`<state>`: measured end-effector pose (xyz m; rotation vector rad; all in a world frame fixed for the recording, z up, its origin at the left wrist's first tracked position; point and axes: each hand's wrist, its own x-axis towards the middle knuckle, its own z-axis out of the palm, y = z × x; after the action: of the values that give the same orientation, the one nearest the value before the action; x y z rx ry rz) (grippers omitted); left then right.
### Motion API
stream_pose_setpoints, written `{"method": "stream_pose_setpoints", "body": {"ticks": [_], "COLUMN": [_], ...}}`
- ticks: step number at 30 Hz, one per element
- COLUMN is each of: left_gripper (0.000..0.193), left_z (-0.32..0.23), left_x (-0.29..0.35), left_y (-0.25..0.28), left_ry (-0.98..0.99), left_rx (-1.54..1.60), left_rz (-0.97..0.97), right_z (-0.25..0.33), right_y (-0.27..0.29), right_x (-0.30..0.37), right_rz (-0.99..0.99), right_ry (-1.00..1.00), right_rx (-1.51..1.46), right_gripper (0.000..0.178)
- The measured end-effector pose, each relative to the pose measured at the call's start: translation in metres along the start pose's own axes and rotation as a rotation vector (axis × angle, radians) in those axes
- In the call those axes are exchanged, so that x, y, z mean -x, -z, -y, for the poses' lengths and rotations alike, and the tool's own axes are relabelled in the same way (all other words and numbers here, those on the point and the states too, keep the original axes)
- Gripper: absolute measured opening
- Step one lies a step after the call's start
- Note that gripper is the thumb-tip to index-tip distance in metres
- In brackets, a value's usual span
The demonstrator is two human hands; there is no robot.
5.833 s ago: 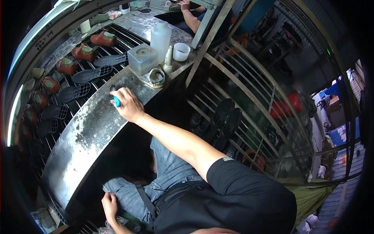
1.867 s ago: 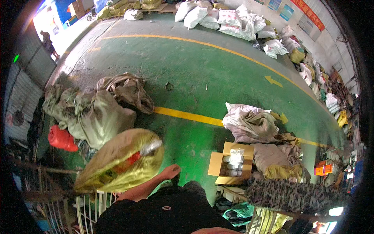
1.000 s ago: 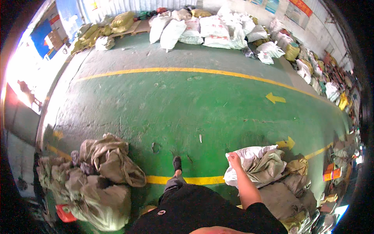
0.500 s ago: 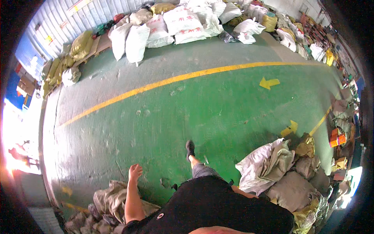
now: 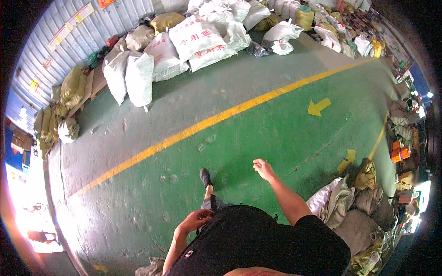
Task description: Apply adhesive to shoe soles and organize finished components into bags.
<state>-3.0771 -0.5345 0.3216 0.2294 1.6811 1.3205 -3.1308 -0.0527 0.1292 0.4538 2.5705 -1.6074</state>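
Note:
My right hand (image 5: pixel 263 169) is out in front of me over the green floor (image 5: pixel 239 142), its fingers curled in and nothing visible in them. Beside the left edge of my black shirt (image 5: pixel 253 239) hangs my left hand (image 5: pixel 195 220), empty, with loosely bent fingers; its fingertips are close to a dark strap at my waist. One foot in a dark shoe (image 5: pixel 205 177) is stretched ahead on the floor. Neither hand touches any of the sacks around.
White sacks (image 5: pixel 195 39) with red print are heaped along the corrugated wall (image 5: pixel 69 27). Olive sacks (image 5: pixel 73 87) stand at far left. A yellow line (image 5: pixel 216 118) and yellow arrows (image 5: pixel 319 106) mark the floor. More sacks (image 5: pixel 354 227) are piled close on my right.
I have stepped forward, and the white sacks look nearer. My right hand has swung out in front, while my left hand has moved back to my waist. The other foot now leads.

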Motion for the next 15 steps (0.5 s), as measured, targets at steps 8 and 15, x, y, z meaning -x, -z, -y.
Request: {"method": "stream_pose_setpoints", "body": {"ticks": [8, 15], "left_gripper": [0.032, 0.027], "left_z": [-0.169, -0.271], "left_x": [-0.205, -0.380], "left_y": [0.190, 0.293], "left_ry": [-0.090, -0.068], "left_rx": [-0.564, -0.704], "left_rz": [0.206, 0.315], "right_z": [-0.093, -0.139], "right_y": [0.005, -0.030], "right_x": [-0.075, -0.041], "right_rz": [-0.052, -0.027], "right_ry": [-0.465, -0.936], "right_rx": [0.348, -0.291], "right_gripper": [0.037, 0.018]}}
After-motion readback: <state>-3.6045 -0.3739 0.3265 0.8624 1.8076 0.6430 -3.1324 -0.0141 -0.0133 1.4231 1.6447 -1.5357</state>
